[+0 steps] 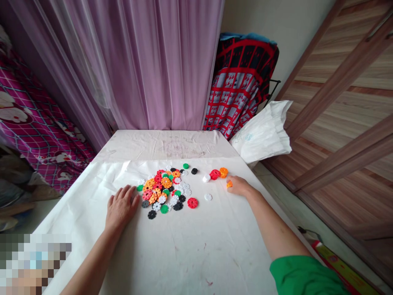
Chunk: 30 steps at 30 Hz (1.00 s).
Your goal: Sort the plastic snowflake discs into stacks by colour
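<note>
A pile of small plastic snowflake discs [164, 188] in orange, red, white, black and green lies on the white table cover [190, 246]. My left hand [121, 207] rests flat and open on the cover, just left of the pile. My right hand [238, 185] is curled, pinching a small orange disc [229, 184]. Close to it sits a small joined cluster of a white, a red and an orange disc [215, 174]. A single red disc [192, 203] and a white disc [208, 197] lie apart from the pile.
Purple curtains [138, 61] hang behind the table. A red and black patterned blanket [242, 86] drapes over a rack at the back right, with a white bag [264, 133] below it. Wooden panelling [346, 114] fills the right side; pink bedding [33, 123] is at the left.
</note>
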Available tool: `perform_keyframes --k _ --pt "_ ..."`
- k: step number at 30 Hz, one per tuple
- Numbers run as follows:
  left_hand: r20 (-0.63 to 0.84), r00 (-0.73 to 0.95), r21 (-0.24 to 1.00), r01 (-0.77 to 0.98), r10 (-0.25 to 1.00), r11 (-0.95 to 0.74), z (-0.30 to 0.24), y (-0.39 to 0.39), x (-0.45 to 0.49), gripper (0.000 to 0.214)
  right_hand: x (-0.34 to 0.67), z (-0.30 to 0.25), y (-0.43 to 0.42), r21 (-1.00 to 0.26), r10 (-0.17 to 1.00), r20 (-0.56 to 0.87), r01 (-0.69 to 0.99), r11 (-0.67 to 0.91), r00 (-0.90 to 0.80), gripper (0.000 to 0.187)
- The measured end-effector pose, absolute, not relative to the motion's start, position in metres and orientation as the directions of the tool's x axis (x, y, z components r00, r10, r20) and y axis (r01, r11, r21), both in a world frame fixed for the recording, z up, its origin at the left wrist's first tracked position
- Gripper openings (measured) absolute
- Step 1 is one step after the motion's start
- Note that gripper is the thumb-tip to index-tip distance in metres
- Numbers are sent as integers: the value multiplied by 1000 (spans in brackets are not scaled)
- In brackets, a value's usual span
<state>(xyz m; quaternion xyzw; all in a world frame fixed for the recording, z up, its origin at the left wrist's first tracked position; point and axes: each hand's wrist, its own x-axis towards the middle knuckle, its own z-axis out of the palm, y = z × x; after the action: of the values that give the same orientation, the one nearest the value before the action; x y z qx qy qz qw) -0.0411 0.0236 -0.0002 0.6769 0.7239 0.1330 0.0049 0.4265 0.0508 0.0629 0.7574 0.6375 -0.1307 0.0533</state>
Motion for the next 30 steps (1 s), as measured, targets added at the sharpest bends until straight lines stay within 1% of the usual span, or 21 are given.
perform_keyframes --k 9,14,16,19,20,24,26,30 --pt "154 -78 196 979 985 47 4 24 -41 53 420 50 55 -102 954 -207 965 -240 216 51" --pt "132 -80 193 980 988 54 5 24 -41 57 435 42 36 -220 953 -130 929 -298 275 62" --pt "135 -77 196 979 988 49 4 24 -42 57 439 36 22 -234 933 -95 903 -360 347 56" --pt "150 -72 198 979 986 42 2 25 -43 54 436 25 1 -218 896 -55 871 -441 440 29" --pt "152 -73 196 980 986 42 2 25 -43 54 431 21 -4 -212 892 -31 869 -446 450 25" --pt "139 -75 181 982 987 49 3 24 -42 56 412 6 -16 -213 895 149 897 -387 421 26" --pt "136 -75 181 982 988 50 5 23 -41 56 408 0 -15 -216 887 216 906 -363 407 27" --pt "132 -75 185 981 988 50 7 23 -40 56 411 -7 -8 -215 890 246 917 -335 383 27"
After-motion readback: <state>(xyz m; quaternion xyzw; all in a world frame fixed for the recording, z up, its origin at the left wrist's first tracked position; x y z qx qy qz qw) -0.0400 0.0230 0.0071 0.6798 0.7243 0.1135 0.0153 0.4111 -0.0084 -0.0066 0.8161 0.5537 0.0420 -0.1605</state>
